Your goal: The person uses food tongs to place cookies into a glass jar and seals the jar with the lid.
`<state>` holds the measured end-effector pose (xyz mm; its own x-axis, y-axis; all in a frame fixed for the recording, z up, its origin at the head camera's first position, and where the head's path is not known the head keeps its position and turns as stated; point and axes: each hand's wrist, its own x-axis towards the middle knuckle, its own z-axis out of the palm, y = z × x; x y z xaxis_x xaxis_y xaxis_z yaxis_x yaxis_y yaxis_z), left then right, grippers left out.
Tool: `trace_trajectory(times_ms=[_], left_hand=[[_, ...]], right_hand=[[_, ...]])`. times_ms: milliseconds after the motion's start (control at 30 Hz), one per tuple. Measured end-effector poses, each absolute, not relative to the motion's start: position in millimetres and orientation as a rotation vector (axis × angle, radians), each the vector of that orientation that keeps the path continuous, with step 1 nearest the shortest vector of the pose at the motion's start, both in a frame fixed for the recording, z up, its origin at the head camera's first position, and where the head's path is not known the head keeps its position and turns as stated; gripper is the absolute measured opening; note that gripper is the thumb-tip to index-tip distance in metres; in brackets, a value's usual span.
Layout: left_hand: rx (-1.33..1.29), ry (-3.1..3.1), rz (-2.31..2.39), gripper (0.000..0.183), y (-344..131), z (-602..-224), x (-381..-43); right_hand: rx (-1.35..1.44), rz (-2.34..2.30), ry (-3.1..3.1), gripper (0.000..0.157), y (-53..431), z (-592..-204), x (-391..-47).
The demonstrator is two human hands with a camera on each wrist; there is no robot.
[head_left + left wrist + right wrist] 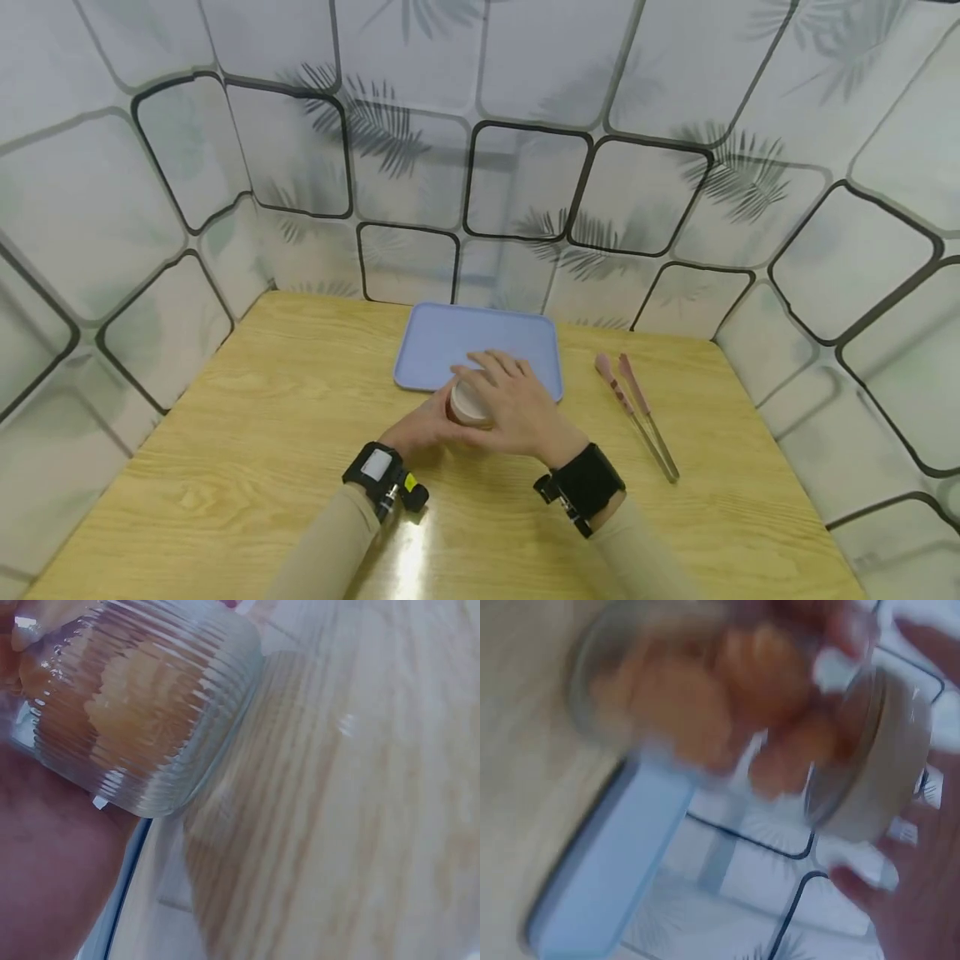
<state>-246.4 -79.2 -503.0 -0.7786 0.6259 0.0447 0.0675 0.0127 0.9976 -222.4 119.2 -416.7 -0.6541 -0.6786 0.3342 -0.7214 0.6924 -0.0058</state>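
A ribbed clear glass jar (180,727) with orange-brown cookie-like pieces inside is held above the wooden table, tilted in both wrist views. My left hand (420,429) grips the jar around its side. A pale lid (881,761) with a lighter top sits on the jar's mouth. My right hand (521,412) is over the lid, its fingers spread and fairly straight. In the right wrist view its fingertips stand around the lid's rim; blur hides whether they touch it. From the head view, the hands cover most of the jar.
A light blue tray (480,329) lies just beyond the hands, near the back edge of the table (247,467). To the right rest tongs (637,408) with pinkish tips and metal arms. Patterned curtains (540,175) surround the table at the back and sides.
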Motion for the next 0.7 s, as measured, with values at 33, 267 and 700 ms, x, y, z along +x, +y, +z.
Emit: trace_trajectory(times_ms=[33, 267, 700], left_hand=[[0.702, 1.872, 1.81, 0.1, -80.0, -503.3, -245.7], [0.699, 1.838, 1.805, 0.095, -78.0, -499.6, -249.7], [0.799, 2.002, 1.831, 0.088, -71.0, -505.6, -241.3]], right_hand=[[1.22, 0.194, -2.612, 0.076, 122.8, -413.9, -225.6], [1.454, 0.137, -2.698, 0.058, 131.1, -389.9, -238.2], [1.382, 0.118, -2.529, 0.056, 125.5, -412.7, -245.1]])
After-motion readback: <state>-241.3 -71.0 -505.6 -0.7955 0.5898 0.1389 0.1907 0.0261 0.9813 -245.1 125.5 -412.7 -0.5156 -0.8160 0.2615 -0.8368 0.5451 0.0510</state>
